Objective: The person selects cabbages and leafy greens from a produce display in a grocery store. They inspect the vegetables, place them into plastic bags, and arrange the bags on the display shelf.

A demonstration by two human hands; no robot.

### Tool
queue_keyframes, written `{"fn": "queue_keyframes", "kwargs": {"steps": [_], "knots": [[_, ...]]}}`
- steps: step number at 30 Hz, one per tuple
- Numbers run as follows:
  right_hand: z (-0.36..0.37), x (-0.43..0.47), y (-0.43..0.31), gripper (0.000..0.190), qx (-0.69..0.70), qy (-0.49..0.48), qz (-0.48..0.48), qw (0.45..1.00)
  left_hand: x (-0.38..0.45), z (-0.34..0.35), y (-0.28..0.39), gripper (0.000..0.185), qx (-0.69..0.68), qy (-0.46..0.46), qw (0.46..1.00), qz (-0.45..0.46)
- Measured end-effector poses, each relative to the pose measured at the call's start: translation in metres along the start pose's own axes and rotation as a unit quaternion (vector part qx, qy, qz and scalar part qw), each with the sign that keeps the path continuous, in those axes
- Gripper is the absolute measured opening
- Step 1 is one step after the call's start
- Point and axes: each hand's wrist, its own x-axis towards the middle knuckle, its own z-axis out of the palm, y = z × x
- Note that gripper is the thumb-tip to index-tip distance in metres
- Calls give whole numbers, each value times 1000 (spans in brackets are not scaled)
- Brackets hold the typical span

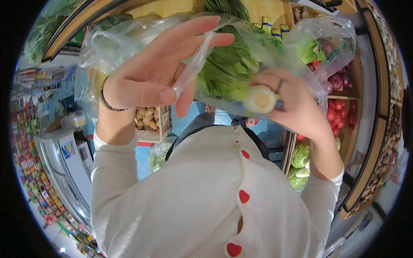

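Note:
A head of leafy green lettuce [222, 61] lies in front of me, its leaves inside or behind a clear plastic bag [109, 45]. My right hand [287, 100], with a ring on one finger, grips the lettuce near its pale cut stem end [260, 99], which points towards me and is slightly blurred. A twisted strip of the bag's edge runs across my left hand [158, 67], from between the fingers down to the thumb. That hand's fingers are spread, and a dark beaded bracelet circles its wrist.
Shelf bins at right hold red onions [337, 81], red tomato-like produce [335, 114] and cabbages [300, 156]. Potatoes [146, 118] fill a basket at lower left. Banded green stalks [266, 25] and long green beans [227, 8] lie on the wooden shelf [164, 8] ahead.

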Motion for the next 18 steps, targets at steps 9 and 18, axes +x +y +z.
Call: {"fn": "queue_keyframes", "kwargs": {"steps": [9, 18], "knots": [[59, 4, 42, 43, -25, 104, 259, 960, -14, -38, 21, 90, 19, -67, 997, 30], [76, 18, 56, 53, 342, 206, 157, 903, -3, -39, 20, 93, 73, -97, 992, 37]]}}
